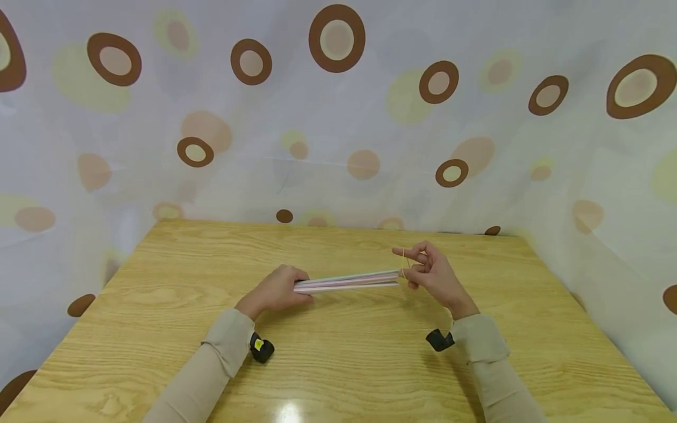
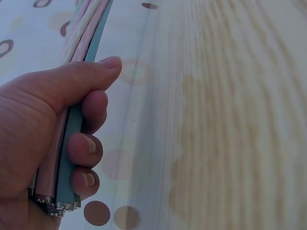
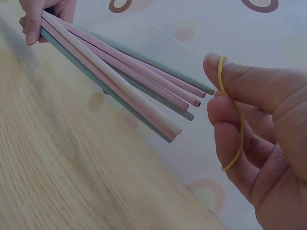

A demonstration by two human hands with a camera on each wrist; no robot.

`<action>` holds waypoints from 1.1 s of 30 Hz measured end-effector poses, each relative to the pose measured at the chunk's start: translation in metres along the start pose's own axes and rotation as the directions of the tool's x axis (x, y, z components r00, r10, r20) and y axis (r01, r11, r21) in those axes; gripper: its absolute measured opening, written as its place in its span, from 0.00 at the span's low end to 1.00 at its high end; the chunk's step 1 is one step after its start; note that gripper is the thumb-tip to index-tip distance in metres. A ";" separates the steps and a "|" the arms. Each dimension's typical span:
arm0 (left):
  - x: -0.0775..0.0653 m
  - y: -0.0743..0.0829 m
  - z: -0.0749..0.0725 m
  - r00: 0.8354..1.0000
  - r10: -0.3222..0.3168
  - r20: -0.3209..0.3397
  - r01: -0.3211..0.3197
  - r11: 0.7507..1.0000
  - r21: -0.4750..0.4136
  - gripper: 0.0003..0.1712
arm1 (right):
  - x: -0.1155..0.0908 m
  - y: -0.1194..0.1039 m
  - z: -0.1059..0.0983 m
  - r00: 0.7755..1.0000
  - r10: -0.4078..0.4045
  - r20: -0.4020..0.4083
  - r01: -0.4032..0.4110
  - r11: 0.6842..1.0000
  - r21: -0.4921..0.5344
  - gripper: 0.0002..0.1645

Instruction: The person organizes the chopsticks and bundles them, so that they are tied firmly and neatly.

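Observation:
My left hand (image 1: 276, 289) grips a bundle of chopsticks (image 1: 349, 281) near one end and holds it above the table. In the left wrist view, the thumb and fingers wrap round pink and teal chopsticks (image 2: 72, 143) with shiny decorated ends. Toward the right the thin tips of these pink, white and green chopsticks (image 3: 144, 91) fan apart. A yellow rubber band (image 3: 241, 129) loops over the thumb and fingers of my right hand (image 1: 435, 277). This hand stands close beside the tips, with the band partly stretched.
A wood-grain table (image 1: 338, 364) lies beneath both hands. Behind it and at its sides hangs a white curtain (image 1: 317, 117) with brown, peach and yellow circles. Black wrist camera mounts (image 1: 261, 349) sit by both cuffs.

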State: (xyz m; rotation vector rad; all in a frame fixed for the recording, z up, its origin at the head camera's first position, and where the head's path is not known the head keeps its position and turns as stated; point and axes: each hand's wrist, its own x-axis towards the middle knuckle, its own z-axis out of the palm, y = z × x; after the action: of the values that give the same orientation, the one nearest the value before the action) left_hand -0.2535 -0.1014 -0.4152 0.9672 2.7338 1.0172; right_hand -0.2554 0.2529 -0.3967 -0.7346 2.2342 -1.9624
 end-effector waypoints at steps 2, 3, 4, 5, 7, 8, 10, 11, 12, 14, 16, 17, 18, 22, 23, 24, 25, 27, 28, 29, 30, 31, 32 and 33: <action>0.000 0.000 0.000 1.000 0.008 0.000 -0.008 1.000 0.006 0.08 | 0.000 0.000 0.000 1.000 0.005 -0.003 -0.005 1.000 -0.020 0.14; 0.000 0.000 0.000 1.000 0.010 0.000 -0.010 1.000 0.006 0.09 | 0.000 0.000 0.001 1.000 0.004 -0.004 -0.004 0.999 -0.037 0.13; 0.000 0.000 -0.001 1.000 0.009 -0.001 -0.009 1.000 0.007 0.09 | 0.001 0.000 0.001 1.000 -0.001 -0.006 0.000 0.998 -0.059 0.13; 0.001 0.000 -0.001 1.000 0.008 -0.003 -0.008 1.000 0.007 0.09 | 0.001 0.000 0.001 1.000 -0.006 -0.008 0.005 0.996 -0.085 0.12; 0.001 0.000 -0.001 1.000 0.007 -0.008 -0.007 1.000 0.005 0.09 | 0.002 0.000 0.002 1.000 -0.015 -0.010 0.013 0.990 -0.142 0.11; 0.001 -0.001 -0.001 1.000 0.006 -0.010 -0.006 1.000 0.004 0.09 | 0.002 0.000 0.002 1.000 -0.019 -0.010 0.017 0.986 -0.167 0.11; 0.001 0.000 -0.002 1.000 0.003 -0.012 -0.003 1.000 0.000 0.09 | 0.002 0.000 0.003 1.000 -0.023 -0.005 0.022 0.978 -0.206 0.12; 0.001 0.000 -0.002 1.000 0.007 -0.011 -0.007 1.000 -0.001 0.09 | 0.002 0.000 0.003 1.000 -0.018 -0.001 0.017 0.976 -0.217 0.13; 0.001 0.000 -0.002 1.000 0.011 -0.010 -0.011 1.000 -0.001 0.09 | 0.002 0.000 0.004 1.000 -0.013 0.007 0.015 0.975 -0.221 0.14; 0.001 0.000 -0.001 1.000 0.018 -0.005 -0.018 1.000 -0.002 0.09 | 0.002 0.000 0.006 1.000 -0.004 0.025 0.010 0.976 -0.219 0.17; 0.001 0.000 -0.001 1.000 0.020 0.002 -0.020 1.000 -0.007 0.09 | 0.001 0.001 0.008 0.999 0.002 0.044 0.007 0.977 -0.215 0.20; 0.001 0.000 -0.001 1.000 0.021 0.005 -0.021 1.000 -0.007 0.08 | 0.001 0.002 0.010 0.999 0.005 0.051 0.006 0.977 -0.214 0.22; 0.001 0.000 0.000 1.000 0.019 0.008 -0.019 1.000 -0.010 0.08 | 0.001 0.003 0.011 0.998 0.006 0.060 0.007 0.978 -0.210 0.23; 0.000 0.003 -0.001 1.000 -0.001 0.017 0.001 1.000 -0.024 0.08 | 0.002 0.007 0.018 0.996 -0.001 0.088 0.020 0.976 -0.219 0.27; -0.001 0.004 -0.001 1.000 -0.003 0.019 0.004 1.000 -0.026 0.08 | 0.002 0.008 0.019 0.995 -0.006 0.096 0.027 0.976 -0.218 0.27; -0.001 0.005 -0.001 1.000 -0.011 0.020 0.012 0.999 -0.032 0.08 | 0.002 0.009 0.021 0.994 -0.012 0.105 0.035 0.976 -0.214 0.27; -0.001 0.006 -0.002 1.000 -0.013 0.020 0.014 0.999 -0.034 0.08 | 0.003 0.010 0.022 0.993 -0.019 0.113 0.042 0.977 -0.208 0.27; -0.001 0.006 -0.002 1.000 -0.012 0.019 0.013 0.999 -0.034 0.08 | 0.003 0.012 0.025 0.992 -0.024 0.123 0.044 0.985 -0.167 0.27; -0.001 0.006 -0.002 1.000 -0.010 0.018 0.010 0.999 -0.035 0.08 | 0.004 0.013 0.026 0.991 -0.033 0.130 0.052 0.988 -0.146 0.27; -0.001 0.006 -0.001 1.000 -0.007 0.016 0.008 0.999 -0.038 0.08 | 0.004 0.013 0.027 0.991 -0.036 0.131 0.051 0.992 -0.116 0.26; -0.001 0.006 -0.001 1.000 -0.004 0.014 0.004 0.999 -0.040 0.08 | 0.004 0.014 0.029 0.990 -0.041 0.132 0.053 0.995 -0.090 0.26; -0.001 0.006 -0.001 1.000 -0.002 0.012 0.003 0.999 -0.043 0.08 | 0.004 0.014 0.030 0.991 -0.041 0.130 0.050 0.997 -0.063 0.26; -0.001 0.006 -0.001 1.000 -0.003 0.012 0.003 0.999 -0.047 0.08 | 0.004 0.014 0.032 0.991 -0.043 0.125 0.048 0.998 -0.041 0.26; 0.000 0.006 0.000 1.000 -0.003 0.011 0.003 0.999 -0.052 0.08 | 0.004 0.014 0.034 0.992 -0.041 0.118 0.044 0.999 -0.022 0.26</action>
State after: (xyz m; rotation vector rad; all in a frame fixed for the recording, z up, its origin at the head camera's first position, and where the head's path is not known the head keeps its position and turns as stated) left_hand -0.2502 -0.0982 -0.4113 0.9573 2.6851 1.0736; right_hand -0.2510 0.2214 -0.4146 -0.8827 2.1957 -1.8607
